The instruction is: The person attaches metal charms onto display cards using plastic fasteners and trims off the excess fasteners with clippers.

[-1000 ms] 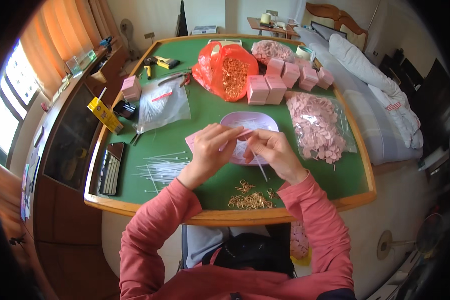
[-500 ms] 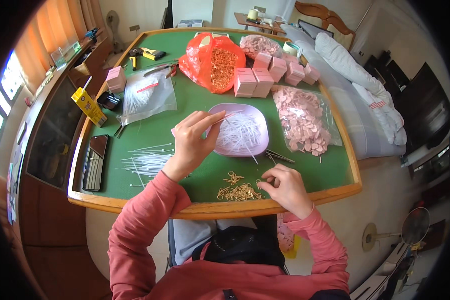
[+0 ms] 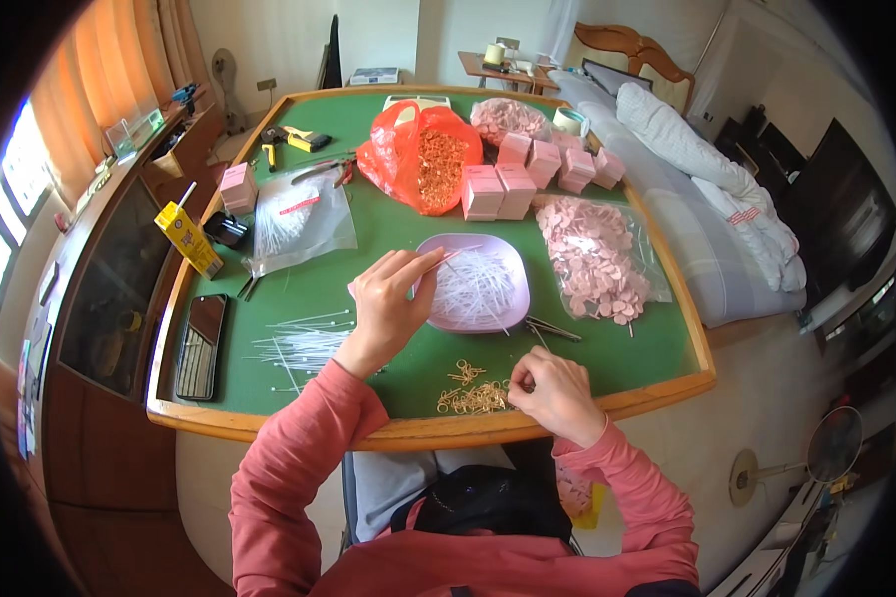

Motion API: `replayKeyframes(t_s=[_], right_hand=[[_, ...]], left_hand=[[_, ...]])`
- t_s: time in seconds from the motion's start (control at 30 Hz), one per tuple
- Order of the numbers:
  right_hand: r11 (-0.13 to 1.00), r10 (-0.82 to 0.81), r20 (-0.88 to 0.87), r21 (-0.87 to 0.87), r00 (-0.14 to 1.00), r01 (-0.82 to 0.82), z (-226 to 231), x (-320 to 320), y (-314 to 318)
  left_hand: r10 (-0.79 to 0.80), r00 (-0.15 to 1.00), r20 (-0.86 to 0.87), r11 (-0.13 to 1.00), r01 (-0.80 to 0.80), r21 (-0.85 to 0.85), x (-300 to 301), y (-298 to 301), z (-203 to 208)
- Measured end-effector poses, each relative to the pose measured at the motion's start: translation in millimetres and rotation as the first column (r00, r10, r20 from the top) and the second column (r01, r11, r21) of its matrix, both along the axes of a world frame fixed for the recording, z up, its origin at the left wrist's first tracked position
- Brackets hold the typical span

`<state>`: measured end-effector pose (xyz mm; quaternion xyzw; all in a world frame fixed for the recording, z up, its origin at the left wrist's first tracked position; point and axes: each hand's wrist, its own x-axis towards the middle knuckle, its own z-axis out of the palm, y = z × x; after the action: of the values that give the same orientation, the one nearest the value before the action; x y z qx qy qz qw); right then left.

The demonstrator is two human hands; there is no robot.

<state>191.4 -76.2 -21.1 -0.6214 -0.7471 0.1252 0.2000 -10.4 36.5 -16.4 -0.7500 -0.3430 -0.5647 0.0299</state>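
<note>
My left hand (image 3: 388, 303) is closed, pinching a thin pale strip (image 3: 458, 251) that sticks out over the lilac bowl (image 3: 523, 289). A bit of pink shows at the back of this hand; its shape is mostly hidden. White plastic strips (image 3: 480, 289) fill the bowl. More white strips with small heads (image 3: 304, 345) lie left of my left wrist. My right hand (image 3: 558, 393) is closed, its fingertips pinched at the right edge of a pile of small gold clasps (image 3: 471, 400). One clasp seems to be between them, largely hidden by the fingers.
Metal tweezers (image 3: 553, 328) lie right of the bowl. Beyond are a bag of pink discs (image 3: 597, 264), pink card stacks (image 3: 498, 194) and a red bag of gold pieces (image 3: 438, 169). At left are a phone (image 3: 201, 348), a yellow drink carton (image 3: 189, 241) and a bag of strips (image 3: 304, 219).
My right hand has come down onto the edge of the gold clasp pile; before, a gold ring showed at its fingertips. The left hand keeps its pinch over the bowl. The whole view has shifted slightly.
</note>
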Motion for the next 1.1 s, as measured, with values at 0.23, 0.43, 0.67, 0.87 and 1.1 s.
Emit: replayKeyframes(t_s=[0.23, 0.43, 0.67, 0.87, 1.1], right_hand=[[0.961, 0.136, -0.535, 0.274, 0.834, 0.019, 7, -1, 8], [0.96, 0.198, -0.908, 0.255, 0.37, 0.113, 8, -22, 18], [0.902, 0.238, -0.89, 0.352, 0.389, 0.251, 14, -38, 21], [0.811, 0.234, -0.728, 0.512, 0.644, 0.284, 12, -43, 28], [0.511, 0.123, -0.237, 0.847, 0.964, 0.144, 20, -48, 42]], left_hand=[[-0.01, 0.995, 0.095, 0.982, 0.028, -0.188, 2, -2, -4], [0.003, 0.994, 0.112, 0.983, 0.017, -0.181, 3, -4, -5], [0.01, 0.996, 0.093, 0.983, 0.008, -0.186, 4, -5, -5], [0.003, 0.999, 0.041, 0.975, 0.006, -0.221, 2, -5, -4], [-0.142, 0.982, 0.123, 0.897, 0.18, -0.403, 6, -10, -8]])
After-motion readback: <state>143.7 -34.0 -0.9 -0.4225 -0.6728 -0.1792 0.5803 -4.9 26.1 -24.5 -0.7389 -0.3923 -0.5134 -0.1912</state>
